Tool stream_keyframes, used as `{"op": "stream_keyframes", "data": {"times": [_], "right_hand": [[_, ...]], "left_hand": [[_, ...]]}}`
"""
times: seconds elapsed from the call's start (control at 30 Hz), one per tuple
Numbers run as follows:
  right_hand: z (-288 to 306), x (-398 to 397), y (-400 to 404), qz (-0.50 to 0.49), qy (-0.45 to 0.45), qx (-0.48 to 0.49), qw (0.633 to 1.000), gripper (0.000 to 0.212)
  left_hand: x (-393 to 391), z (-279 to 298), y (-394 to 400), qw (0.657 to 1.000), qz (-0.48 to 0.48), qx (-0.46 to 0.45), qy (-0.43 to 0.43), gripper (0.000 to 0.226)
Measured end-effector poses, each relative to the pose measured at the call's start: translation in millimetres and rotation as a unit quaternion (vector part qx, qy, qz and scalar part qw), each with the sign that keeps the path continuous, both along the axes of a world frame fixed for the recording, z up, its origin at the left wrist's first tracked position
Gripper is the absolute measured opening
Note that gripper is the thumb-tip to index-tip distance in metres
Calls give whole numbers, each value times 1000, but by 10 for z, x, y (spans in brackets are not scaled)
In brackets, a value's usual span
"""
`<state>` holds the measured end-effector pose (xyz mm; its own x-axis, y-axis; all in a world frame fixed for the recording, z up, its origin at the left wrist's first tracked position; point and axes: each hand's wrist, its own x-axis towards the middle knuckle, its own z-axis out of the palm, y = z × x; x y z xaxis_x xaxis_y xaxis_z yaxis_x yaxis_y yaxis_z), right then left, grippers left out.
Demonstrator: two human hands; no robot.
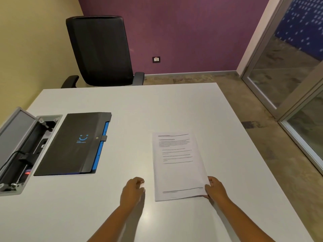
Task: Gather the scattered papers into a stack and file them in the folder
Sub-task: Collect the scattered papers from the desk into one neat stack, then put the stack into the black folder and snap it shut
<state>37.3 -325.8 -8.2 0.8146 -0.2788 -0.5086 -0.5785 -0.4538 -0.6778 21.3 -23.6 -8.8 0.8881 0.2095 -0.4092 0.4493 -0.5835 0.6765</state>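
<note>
A stack of white printed papers lies flat on the white table, right of centre. My right hand grips the stack's near right corner, thumb on top. My left hand hovers just left of the stack's near edge, fingers loosely curled, holding nothing and not touching the paper. A black folder with a blue smile logo and blue inner edge lies closed on the table to the left, its clasp strap fastened on the right side.
An open cable box with a raised grey lid and a plugged cable is set into the table at the far left. A black office chair stands behind the table's far edge. A glass door is on the right.
</note>
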Motion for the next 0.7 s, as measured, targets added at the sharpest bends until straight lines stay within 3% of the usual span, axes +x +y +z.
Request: {"op": "stream_keyframes", "data": {"times": [0.1,0.17,0.57,0.7], "right_hand": [[22,26,-213,-25,-1,-30,999,36],[43,32,-347,-41,0,-45,998,36],[67,-22,-569,-68,-5,-105,992,38],[135,7,-444,5,-16,-253,967,56]], "left_hand": [[41,-55,109,984,-113,140,9,64],[30,-99,164,970,-151,188,35,77],[6,-200,232,965,-161,206,35,80],[5,-184,235,966,-161,199,36,77]]}}
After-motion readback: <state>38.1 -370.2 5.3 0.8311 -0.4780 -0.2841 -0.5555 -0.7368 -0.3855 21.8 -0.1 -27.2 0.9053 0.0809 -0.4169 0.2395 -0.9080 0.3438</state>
